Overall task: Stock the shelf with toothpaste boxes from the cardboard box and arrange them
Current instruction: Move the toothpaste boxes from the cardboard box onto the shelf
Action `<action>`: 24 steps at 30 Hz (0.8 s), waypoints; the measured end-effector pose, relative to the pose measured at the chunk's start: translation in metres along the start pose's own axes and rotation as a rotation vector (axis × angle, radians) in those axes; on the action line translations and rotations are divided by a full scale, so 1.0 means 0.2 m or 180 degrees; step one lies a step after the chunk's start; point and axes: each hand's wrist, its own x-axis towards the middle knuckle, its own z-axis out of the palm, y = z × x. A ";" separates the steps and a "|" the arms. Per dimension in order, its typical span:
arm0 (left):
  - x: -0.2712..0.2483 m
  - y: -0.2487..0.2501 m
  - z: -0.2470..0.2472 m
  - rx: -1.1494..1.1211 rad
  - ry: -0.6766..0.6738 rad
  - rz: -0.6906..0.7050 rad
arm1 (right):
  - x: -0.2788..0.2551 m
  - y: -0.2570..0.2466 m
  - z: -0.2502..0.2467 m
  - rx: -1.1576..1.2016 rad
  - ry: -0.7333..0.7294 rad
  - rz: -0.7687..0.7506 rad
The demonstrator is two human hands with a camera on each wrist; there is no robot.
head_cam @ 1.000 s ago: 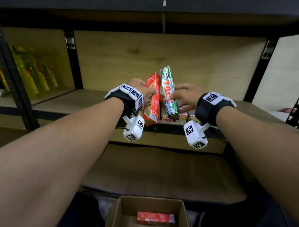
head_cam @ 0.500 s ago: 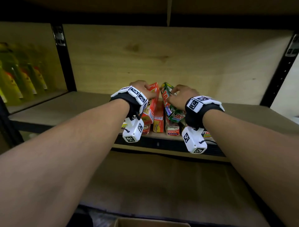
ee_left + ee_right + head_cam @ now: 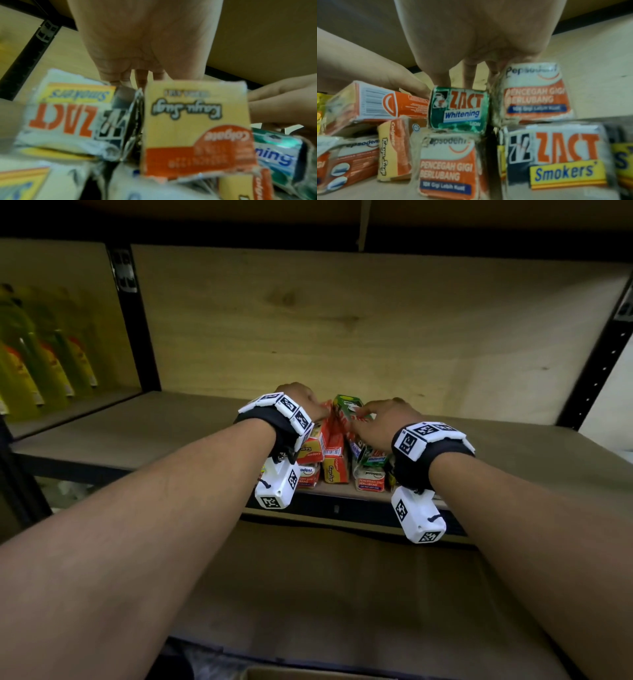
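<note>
Where fingertips grip, boxes (image 3: 337, 441) hide them.

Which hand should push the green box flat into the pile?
The right hand: it already rests on the green Zact box, probably easiest. The left hand holds the red Colgate box.

Cardboard box (image 3: 308, 674) cut off by the bottom edge; left hand (image 3: 301, 397) fingertips perhaps behind the cartons.
</note>
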 end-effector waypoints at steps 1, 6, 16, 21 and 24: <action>-0.02 0.00 -0.01 0.0033 -0.0004 0.0022 | -0.02 0.00 -0.02 0.0030 0.0006 -0.0074; -0.16 0.02 -0.06 0.0053 -0.0080 0.0182 | -0.13 0.00 -0.11 0.0032 0.0055 -0.0188; -0.51 0.06 -0.16 -0.0025 0.0011 0.0456 | -0.46 0.03 -0.18 0.0276 -0.0030 -0.0242; -0.68 0.05 -0.10 -0.0581 -0.0100 0.0446 | -0.62 0.08 -0.13 0.0239 -0.0101 -0.0191; -0.79 0.01 0.01 -0.0742 -0.0554 0.0369 | -0.70 0.13 -0.04 0.0229 -0.0300 -0.0180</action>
